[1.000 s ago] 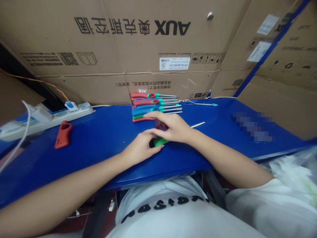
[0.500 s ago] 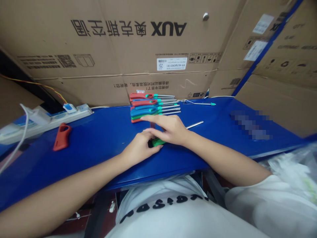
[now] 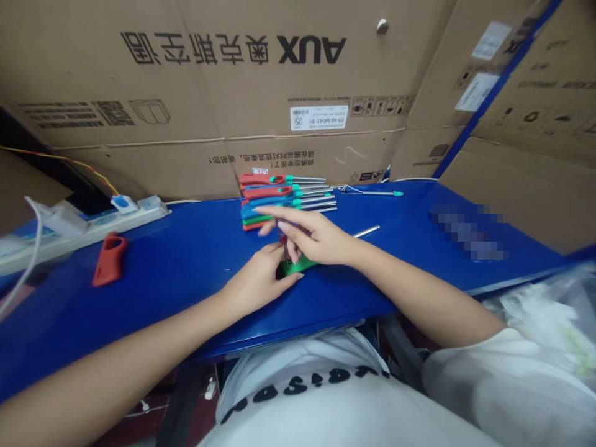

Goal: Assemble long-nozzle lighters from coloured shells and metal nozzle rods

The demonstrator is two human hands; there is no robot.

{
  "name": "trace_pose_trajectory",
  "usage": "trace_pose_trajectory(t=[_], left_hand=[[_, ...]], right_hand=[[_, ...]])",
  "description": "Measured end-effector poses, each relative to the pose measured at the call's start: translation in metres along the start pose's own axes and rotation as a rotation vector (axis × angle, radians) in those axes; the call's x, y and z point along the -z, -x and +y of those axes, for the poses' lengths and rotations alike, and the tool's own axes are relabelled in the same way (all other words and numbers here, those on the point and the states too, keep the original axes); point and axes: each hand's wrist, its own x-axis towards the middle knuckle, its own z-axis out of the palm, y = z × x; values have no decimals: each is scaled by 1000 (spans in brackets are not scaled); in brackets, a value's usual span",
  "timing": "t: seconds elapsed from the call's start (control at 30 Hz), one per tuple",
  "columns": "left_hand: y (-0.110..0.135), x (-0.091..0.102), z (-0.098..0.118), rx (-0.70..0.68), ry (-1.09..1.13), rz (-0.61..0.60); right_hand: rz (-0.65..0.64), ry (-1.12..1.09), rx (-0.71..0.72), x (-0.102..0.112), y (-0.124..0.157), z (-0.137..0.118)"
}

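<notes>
A green gas lighter (image 3: 303,265) lies on the blue table, its metal tube pointing right and up past my right wrist. My left hand (image 3: 256,277) is closed on the handle end of the lighter, with the thumb along its near side. Above it, my right hand (image 3: 323,239) grips a small screwdriver (image 3: 282,238) with a red handle. The screwdriver stands nearly upright, its shaft going down to the green handle. My fingers partly hide the tip and the spot it touches.
Several red, blue and green lighters (image 3: 267,193) are stacked just behind my hands. A loose metal rod with a teal tip (image 3: 379,193) lies to their right. At left are a red lighter handle (image 3: 110,261) and a power strip (image 3: 139,214). Cardboard (image 3: 209,124) walls the back.
My right hand's fingers have shifted around the screwdriver, showing more of its red handle. My left hand stays on the green lighter. The whole view has shifted slightly.
</notes>
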Motion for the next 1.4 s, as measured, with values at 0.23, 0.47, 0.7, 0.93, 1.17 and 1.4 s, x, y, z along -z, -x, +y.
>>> trace_pose_trajectory(t=[0.23,0.47,0.7,0.93,1.17,1.4], left_hand=[[7,8,-6,-35,-155,-113],[5,15,-23,-65,-224,-106],[-8,41,-31,-48,-302,135],[-15,80,-41,27,-387,352],[-22,111,-68,367,-534,391],[-19,125,-70,485,-581,361]], right_hand=[[379,-197,-73,12,-10,0],[864,261,-134,108,-4,51],[728,920,-578,144,25,86],[445,995,-816,138,26,97],[201,938,-960,124,29,110],[65,934,-1001,119,32,114]])
